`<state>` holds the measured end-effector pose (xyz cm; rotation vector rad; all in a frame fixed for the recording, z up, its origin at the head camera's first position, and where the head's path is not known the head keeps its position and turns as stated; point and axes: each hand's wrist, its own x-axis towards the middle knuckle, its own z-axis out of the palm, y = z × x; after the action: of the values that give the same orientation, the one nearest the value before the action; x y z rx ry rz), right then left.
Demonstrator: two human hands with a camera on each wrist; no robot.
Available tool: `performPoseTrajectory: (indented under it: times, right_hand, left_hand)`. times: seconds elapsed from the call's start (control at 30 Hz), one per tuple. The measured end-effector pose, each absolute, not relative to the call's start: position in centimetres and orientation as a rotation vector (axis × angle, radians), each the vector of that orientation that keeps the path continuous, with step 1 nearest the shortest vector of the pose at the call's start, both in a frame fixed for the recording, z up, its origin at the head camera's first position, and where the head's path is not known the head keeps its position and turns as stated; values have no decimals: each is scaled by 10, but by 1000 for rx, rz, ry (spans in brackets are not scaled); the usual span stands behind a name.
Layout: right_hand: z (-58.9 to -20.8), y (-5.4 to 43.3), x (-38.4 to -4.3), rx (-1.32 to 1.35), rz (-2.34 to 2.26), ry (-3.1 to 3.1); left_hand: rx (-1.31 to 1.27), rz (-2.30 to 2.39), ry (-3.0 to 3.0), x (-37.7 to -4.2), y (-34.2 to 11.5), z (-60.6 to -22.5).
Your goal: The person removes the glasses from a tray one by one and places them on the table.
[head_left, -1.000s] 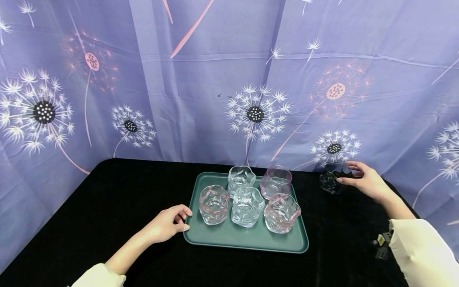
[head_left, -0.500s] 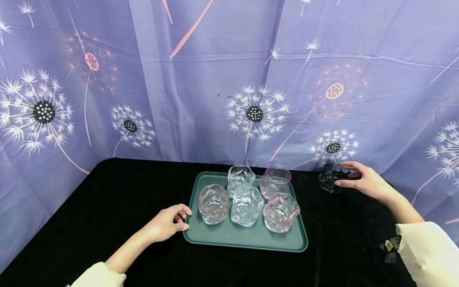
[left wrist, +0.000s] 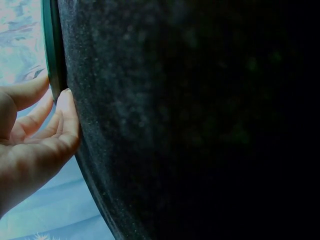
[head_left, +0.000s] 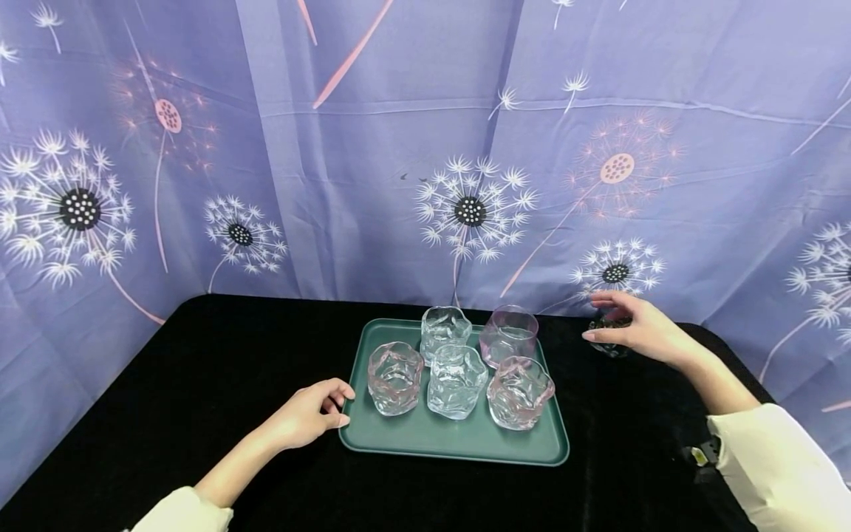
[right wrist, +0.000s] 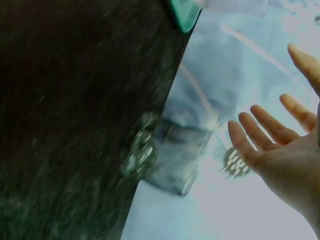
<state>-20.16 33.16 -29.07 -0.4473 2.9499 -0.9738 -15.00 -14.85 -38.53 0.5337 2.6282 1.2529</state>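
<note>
My left hand [head_left: 306, 415] pinches the left rim of a green tray [head_left: 448, 442]; in the left wrist view thumb and fingers [left wrist: 69, 112] meet at the tray's edge [left wrist: 52, 45]. On the tray stand pinkish glasses [head_left: 394, 388] [head_left: 518, 395], clear glasses [head_left: 456, 388] [head_left: 444, 329] and a smooth purple-tinted glass [head_left: 508, 340]. At the back right, a dark glass [head_left: 610, 349] stands on the black tabletop, partly hidden by my right hand [head_left: 641, 329]. The right wrist view has that hand [right wrist: 280, 150] with spread fingers, apart from the dark glass [right wrist: 175, 155].
A black cloth [head_left: 266, 355] covers the table. Behind it hangs a purple curtain [head_left: 372, 185] with dandelion prints, close to the back edge. A small dark device [head_left: 701, 454] sits at my right sleeve.
My right hand has let go of the dark glass and moved left, in front of it. My left hand stays at the tray's rim, and the glasses on the tray keep their places.
</note>
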Motion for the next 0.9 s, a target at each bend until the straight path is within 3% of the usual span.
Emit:
performPoseTrajectory:
  times: [0.9]
  right_hand:
    - [-296,222,-184,-796,-1033,2908]
  left_hand:
    - [535,1271,2611,-149,-148,-386]
